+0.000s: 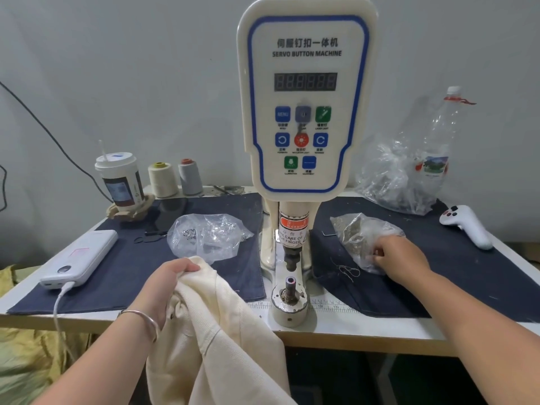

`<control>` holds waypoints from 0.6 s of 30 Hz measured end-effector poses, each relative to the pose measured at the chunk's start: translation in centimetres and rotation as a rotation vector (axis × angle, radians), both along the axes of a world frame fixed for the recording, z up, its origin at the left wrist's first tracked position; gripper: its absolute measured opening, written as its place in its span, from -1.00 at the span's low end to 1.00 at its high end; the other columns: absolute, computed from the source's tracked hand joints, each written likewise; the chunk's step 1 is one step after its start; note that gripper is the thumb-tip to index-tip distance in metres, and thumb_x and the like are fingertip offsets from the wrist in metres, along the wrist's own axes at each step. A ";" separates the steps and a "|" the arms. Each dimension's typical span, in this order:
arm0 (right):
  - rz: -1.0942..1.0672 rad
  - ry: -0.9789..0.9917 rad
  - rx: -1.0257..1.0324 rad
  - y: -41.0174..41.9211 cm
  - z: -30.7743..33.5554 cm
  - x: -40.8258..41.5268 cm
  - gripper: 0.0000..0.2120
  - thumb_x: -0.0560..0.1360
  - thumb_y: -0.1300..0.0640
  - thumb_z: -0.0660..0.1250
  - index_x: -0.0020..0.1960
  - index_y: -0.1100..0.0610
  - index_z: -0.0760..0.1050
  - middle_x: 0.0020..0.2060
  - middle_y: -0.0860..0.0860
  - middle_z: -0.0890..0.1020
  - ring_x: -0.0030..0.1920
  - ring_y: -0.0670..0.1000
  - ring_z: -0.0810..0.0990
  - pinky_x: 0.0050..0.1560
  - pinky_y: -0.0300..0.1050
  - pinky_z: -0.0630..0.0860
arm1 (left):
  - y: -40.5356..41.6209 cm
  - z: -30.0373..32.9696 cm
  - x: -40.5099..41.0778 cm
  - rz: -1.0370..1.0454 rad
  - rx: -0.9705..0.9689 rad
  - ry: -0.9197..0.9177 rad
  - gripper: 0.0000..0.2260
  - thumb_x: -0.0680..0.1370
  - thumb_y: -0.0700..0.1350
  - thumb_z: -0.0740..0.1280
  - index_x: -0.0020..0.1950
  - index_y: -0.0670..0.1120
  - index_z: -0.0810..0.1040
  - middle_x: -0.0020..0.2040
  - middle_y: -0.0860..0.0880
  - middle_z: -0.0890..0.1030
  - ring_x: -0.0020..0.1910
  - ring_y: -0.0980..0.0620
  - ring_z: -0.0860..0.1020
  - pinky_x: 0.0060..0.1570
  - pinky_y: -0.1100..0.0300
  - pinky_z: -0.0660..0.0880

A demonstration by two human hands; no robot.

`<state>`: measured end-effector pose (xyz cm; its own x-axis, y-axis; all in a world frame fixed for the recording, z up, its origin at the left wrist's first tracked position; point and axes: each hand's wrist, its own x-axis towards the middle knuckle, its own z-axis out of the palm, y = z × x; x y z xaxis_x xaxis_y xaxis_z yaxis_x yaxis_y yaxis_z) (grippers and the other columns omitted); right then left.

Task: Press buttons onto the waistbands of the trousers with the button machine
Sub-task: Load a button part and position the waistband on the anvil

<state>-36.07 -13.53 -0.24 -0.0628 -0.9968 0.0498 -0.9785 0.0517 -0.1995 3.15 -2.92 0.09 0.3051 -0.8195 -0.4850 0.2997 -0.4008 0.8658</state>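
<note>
White worktop point(350, 328) under dark cloth mats, button machine point(304, 97) standing mid-front edge. Cream trousers point(222, 331) hang off the front edge, left hand point(172, 276) grip curled tight on the fabric. Right hand point(400, 255) fingers pinch inside a bag of buttons point(356, 232) right of the machine.

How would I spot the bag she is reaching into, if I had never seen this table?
Start at the tall cream button machine in the middle of the table. Just right of its base, on dark blue cloth, lies a clear bag with the right hand at its opening. Unlike the other two bags, it is packed with tiny greyish pieces.
</note>
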 end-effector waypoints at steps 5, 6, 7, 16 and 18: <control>-0.075 -0.043 0.024 -0.1 0.3 0.5 -0.81 0.50 0.18 0.28 -0.20 -0.04 0.59 -0.21 0.01 0.60 -0.14 0.09 0.57 -0.23 -0.18 0.41 | 0.0 -0.1 0.0 -0.009 0.001 0.009 -0.39 0.30 -0.10 0.42 0.29 -0.37 0.49 -0.03 -0.26 0.54 -0.05 -0.23 0.49 0.01 -0.06 0.41; -0.087 -0.068 -0.008 0.1 0.1 0.5 -0.80 0.48 0.20 0.29 -0.18 -0.04 0.63 -0.21 0.01 0.62 -0.16 0.09 0.57 -0.23 -0.17 0.42 | 0.0 -0.2 0.0 -0.009 0.001 0.009 -0.39 0.30 -0.10 0.42 0.28 -0.37 0.50 -0.03 -0.26 0.55 -0.05 -0.23 0.49 0.02 -0.06 0.42; -0.098 -0.090 -0.048 0.2 -0.2 0.6 -0.80 0.47 0.20 0.30 -0.16 -0.04 0.64 -0.19 0.02 0.63 -0.16 0.09 0.56 -0.23 -0.16 0.42 | -0.1 -0.2 0.1 -0.008 0.000 0.006 -0.40 0.30 -0.10 0.42 0.28 -0.37 0.50 -0.03 -0.27 0.55 -0.05 -0.23 0.51 0.03 -0.07 0.43; -0.146 -0.227 -0.208 1.4 -1.7 1.2 -0.76 0.50 0.13 0.38 -0.28 -0.03 0.38 -0.10 0.11 0.65 -0.05 0.19 0.59 -0.11 -0.06 0.45 | -0.4 -0.6 0.3 -0.009 -0.002 0.006 -0.44 0.34 -0.11 0.40 0.28 -0.35 0.51 -0.02 -0.27 0.56 -0.03 -0.23 0.53 0.11 -0.11 0.45; -0.143 -0.248 -0.204 1.5 -1.5 1.3 -0.79 0.50 0.14 0.38 -0.24 0.00 0.40 -0.09 0.11 0.64 -0.04 0.20 0.59 -0.06 -0.03 0.48 | -0.4 -0.6 0.3 -0.011 -0.004 -0.007 -0.46 0.34 -0.11 0.40 0.26 -0.34 0.52 -0.05 -0.27 0.56 -0.05 -0.23 0.53 0.06 -0.08 0.46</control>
